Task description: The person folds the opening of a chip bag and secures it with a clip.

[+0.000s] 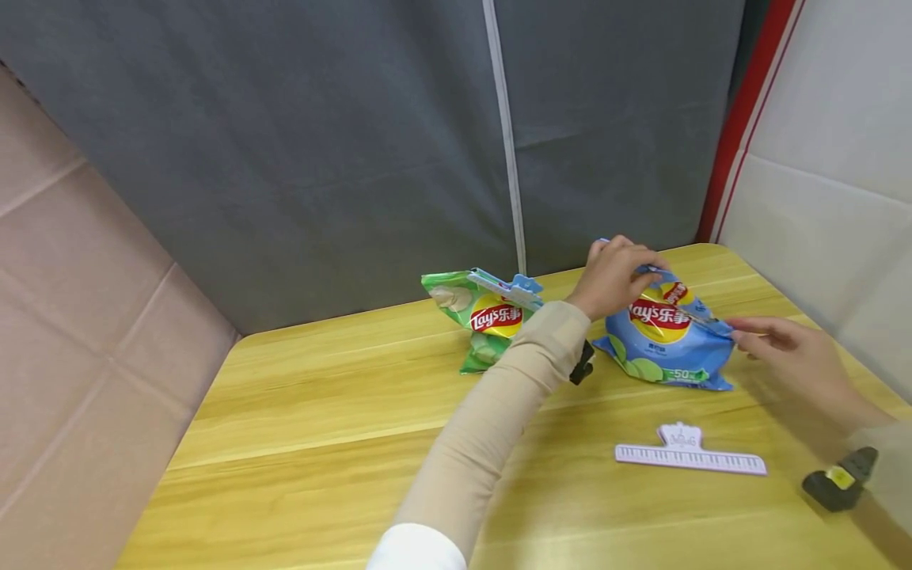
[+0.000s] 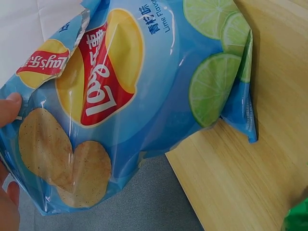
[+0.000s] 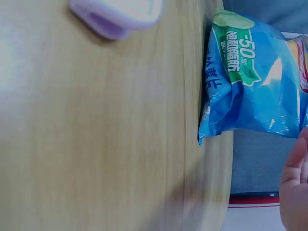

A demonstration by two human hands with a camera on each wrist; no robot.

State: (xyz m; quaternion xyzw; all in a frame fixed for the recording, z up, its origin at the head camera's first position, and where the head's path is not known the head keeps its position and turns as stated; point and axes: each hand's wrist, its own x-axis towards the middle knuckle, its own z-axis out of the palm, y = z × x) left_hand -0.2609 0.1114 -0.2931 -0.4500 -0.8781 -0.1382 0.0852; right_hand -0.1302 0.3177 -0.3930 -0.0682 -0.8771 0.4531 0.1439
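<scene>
A blue lime-flavour Lay's chip bag (image 1: 659,360) stands on the table at the right, its top edge torn and folded over toward the front. My left hand (image 1: 618,269) grips the upper left corner of the bag; in the left wrist view its thumb (image 2: 9,108) lies on the front of the film. At the bag's right upper edge, my right hand (image 1: 794,352) pinches the folded corner between thumb and fingers. A pale purple clip (image 1: 689,457) with a piano-key pattern lies in front of the bag.
Left of the blue bag stands a green Lay's bag (image 1: 480,344), its top held by a blue clip (image 1: 516,291); my left forearm partly covers it. A grey curtain (image 1: 356,158) borders the wooden table (image 1: 306,443) at the back, a white wall panel (image 1: 841,158) at the right.
</scene>
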